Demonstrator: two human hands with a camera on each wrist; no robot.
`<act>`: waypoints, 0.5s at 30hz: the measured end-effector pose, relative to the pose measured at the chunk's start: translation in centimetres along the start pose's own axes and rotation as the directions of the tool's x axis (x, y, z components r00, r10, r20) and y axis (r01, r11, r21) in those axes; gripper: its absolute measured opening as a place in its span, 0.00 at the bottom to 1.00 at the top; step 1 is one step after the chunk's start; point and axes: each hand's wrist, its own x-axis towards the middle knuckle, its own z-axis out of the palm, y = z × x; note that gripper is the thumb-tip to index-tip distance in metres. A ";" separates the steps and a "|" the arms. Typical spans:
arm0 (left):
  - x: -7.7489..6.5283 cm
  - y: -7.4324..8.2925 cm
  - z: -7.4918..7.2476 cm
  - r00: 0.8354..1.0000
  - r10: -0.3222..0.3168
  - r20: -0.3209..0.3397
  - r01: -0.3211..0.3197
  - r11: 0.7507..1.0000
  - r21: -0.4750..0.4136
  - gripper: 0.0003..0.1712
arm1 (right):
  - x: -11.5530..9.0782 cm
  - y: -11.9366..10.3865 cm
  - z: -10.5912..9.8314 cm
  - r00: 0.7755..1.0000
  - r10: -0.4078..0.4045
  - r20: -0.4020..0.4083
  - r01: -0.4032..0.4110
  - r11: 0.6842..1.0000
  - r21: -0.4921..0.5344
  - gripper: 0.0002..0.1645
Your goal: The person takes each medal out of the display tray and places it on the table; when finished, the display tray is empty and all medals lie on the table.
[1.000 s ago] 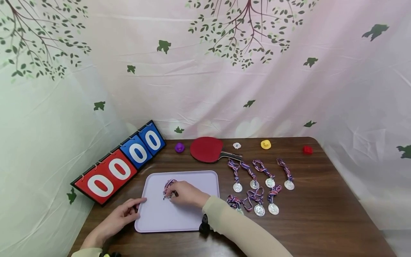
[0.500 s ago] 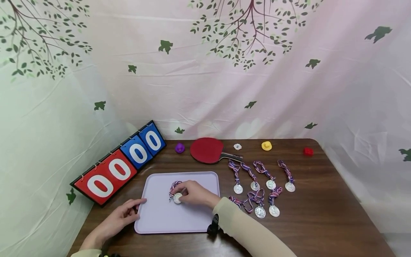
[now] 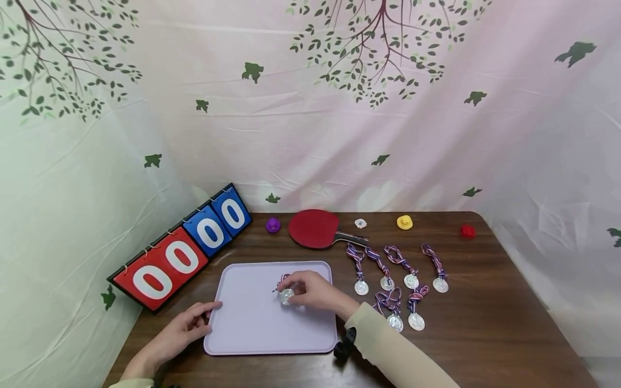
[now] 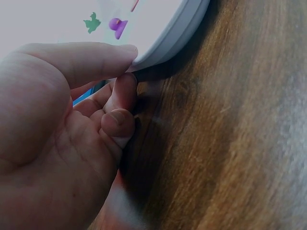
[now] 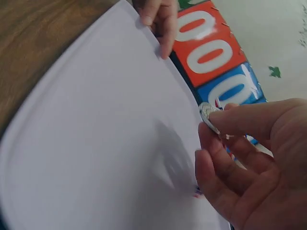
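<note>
A silver medal (image 3: 286, 296) with a red, white and blue ribbon is pinched between the thumb and fingers of my right hand (image 3: 312, 292), above the right half of the pale lilac tray (image 3: 262, 339). In the right wrist view the medal (image 5: 208, 112) stands edge-on at the fingertips, and a shadow lies on the tray below. The ribbon is mostly behind the fingers. My left hand (image 3: 177, 331) holds the tray's left edge; in the left wrist view the thumb (image 4: 108, 60) is on the rim and other fingers curl beneath it.
Right of the tray lie several ribboned medals (image 3: 411, 281), some partly behind the right arm. Along the back are a purple duck (image 3: 273, 225), red table tennis paddle (image 3: 314, 229), white chip-like piece (image 3: 360, 223), yellow duck (image 3: 405, 222) and red brick (image 3: 468, 231). A scoreboard (image 3: 181, 256) stands left.
My right hand has moved rightward over the tray with the medal, whose round face now shows in the head view. The left hand has stayed at the tray's edge.
</note>
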 end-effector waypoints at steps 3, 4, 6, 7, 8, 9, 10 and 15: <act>0.1 0.0 0.0 1.000 0.000 -0.001 0.000 1.000 -0.003 0.29 | -1.0 0.7 -1.1 0.999 -0.049 -0.004 0.049 0.998 0.032 0.19; 0.1 0.0 0.1 1.000 -0.001 0.000 0.001 1.000 -0.004 0.29 | -1.3 0.9 -1.4 0.998 -0.056 -0.005 0.057 0.998 0.036 0.19; 0.1 0.0 0.1 1.000 -0.001 0.001 0.001 1.000 -0.009 0.29 | -2.0 1.2 -2.2 0.998 -0.061 -0.012 0.062 0.998 0.034 0.19; 0.1 0.0 0.1 1.000 -0.001 0.001 0.001 1.000 -0.008 0.29 | -2.4 1.4 -2.5 0.998 -0.060 -0.018 0.060 0.998 0.026 0.19; 0.1 -0.1 0.1 1.000 0.000 0.001 0.000 1.000 -0.007 0.29 | -2.8 1.4 -2.9 0.998 -0.051 -0.022 0.051 0.998 0.022 0.19; 0.1 -0.1 0.1 1.000 0.000 0.000 0.000 1.000 -0.006 0.29 | -3.2 1.5 -3.3 0.999 -0.042 -0.030 0.043 0.999 0.015 0.19; 0.1 -0.1 0.1 1.000 0.000 -0.001 0.000 1.000 -0.004 0.29 | -3.6 1.5 -3.7 0.998 -0.038 -0.042 0.039 0.999 0.009 0.19; 0.1 -0.3 0.1 1.000 0.009 -0.007 -0.009 1.000 -0.002 0.28 | -6.2 1.1 -5.8 0.993 -0.038 -0.114 0.041 0.999 0.024 0.18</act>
